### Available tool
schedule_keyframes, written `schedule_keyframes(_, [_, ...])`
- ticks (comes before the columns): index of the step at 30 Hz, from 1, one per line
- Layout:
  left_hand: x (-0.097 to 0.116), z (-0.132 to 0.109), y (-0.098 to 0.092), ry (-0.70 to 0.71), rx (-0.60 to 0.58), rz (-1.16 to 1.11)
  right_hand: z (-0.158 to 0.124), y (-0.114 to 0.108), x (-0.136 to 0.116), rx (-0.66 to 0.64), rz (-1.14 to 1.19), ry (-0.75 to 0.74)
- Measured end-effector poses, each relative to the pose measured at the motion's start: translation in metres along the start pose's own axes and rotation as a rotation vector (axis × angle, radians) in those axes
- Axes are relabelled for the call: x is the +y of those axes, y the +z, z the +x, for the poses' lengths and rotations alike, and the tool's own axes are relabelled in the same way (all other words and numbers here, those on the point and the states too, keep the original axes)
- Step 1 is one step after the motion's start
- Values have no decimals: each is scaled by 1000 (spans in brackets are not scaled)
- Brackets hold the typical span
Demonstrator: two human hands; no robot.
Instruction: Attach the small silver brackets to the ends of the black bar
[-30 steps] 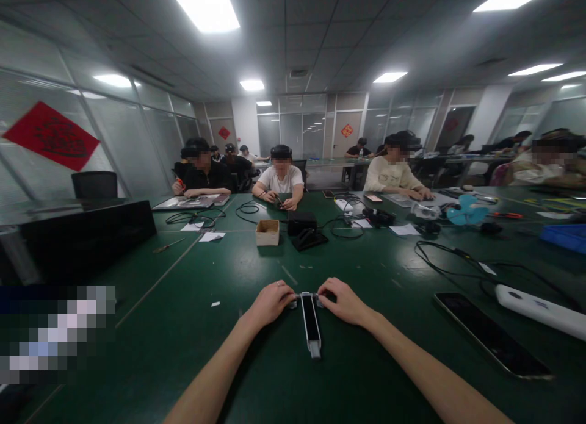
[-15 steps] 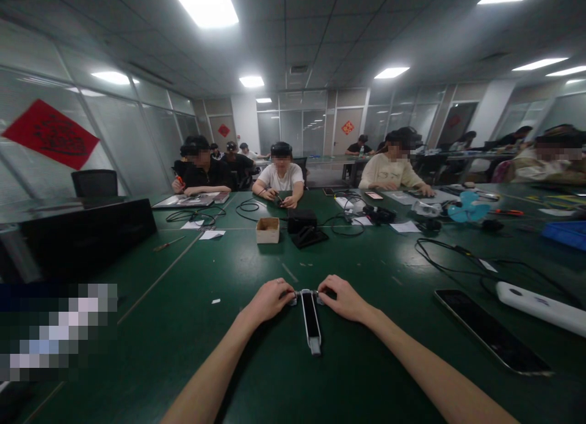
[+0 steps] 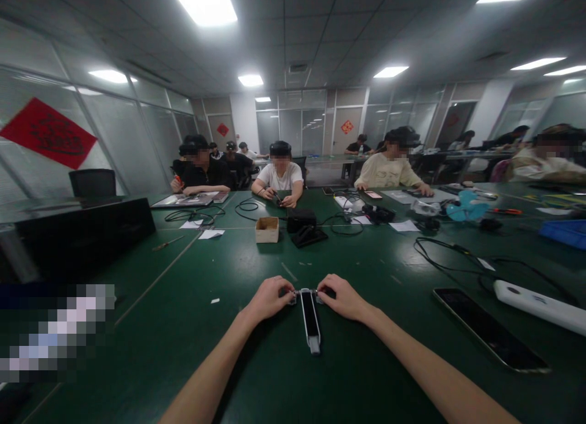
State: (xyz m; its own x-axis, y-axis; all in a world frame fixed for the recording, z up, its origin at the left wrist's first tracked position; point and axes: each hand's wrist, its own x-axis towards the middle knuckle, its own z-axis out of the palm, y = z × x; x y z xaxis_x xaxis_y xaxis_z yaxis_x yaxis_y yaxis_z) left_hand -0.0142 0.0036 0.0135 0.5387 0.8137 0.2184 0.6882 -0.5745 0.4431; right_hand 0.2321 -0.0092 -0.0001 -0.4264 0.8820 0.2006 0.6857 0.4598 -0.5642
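Between my hands on the green table lies a narrow device [image 3: 311,320] with a long black face, a pale silver frame and a grey block at its near end. I cannot tell its exact kind. Small metallic pieces stick out sideways from its far end. My left hand [image 3: 271,299] pinches the piece on the left side, and my right hand [image 3: 342,297] pinches the one on the right. My fingers partly hide both pieces.
To the right lie a dark phone [image 3: 489,329] and a white case-like object [image 3: 542,308], near black cables [image 3: 439,262]. Farther off stand a small open box [image 3: 267,231], a black box [image 3: 301,221] and a blue fan [image 3: 467,206]. Several people sit beyond.
My hands keep their pinch at the device's far end, with hardly any movement. The whole view has shifted very slightly.
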Motion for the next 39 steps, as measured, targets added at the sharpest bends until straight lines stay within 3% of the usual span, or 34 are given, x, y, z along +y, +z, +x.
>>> schedule_keyframes(14, [3, 0, 3, -30, 86, 5, 0, 2, 3, 8, 3, -13])
schedule_keyframes(19, [1, 0, 7, -9, 56, 40, 1, 0, 0, 11, -11, -30])
schedule_keyframes(24, [1, 1, 9, -37, 129, 15, 0, -1, -1, -5, -6, -3])
schedule_keyframes(30, [2, 0, 8, -37, 88, 17, 0, -2, -2, -24, 12, 20])
schedule_keyframes(34, [3, 0, 9, -48, 155, -7, 0, -2, -1, -19, 4, 12])
schedule_keyframes(39, [5, -1, 8, -46, 98, 27, 0, -1, 0, -11, 5, 7])
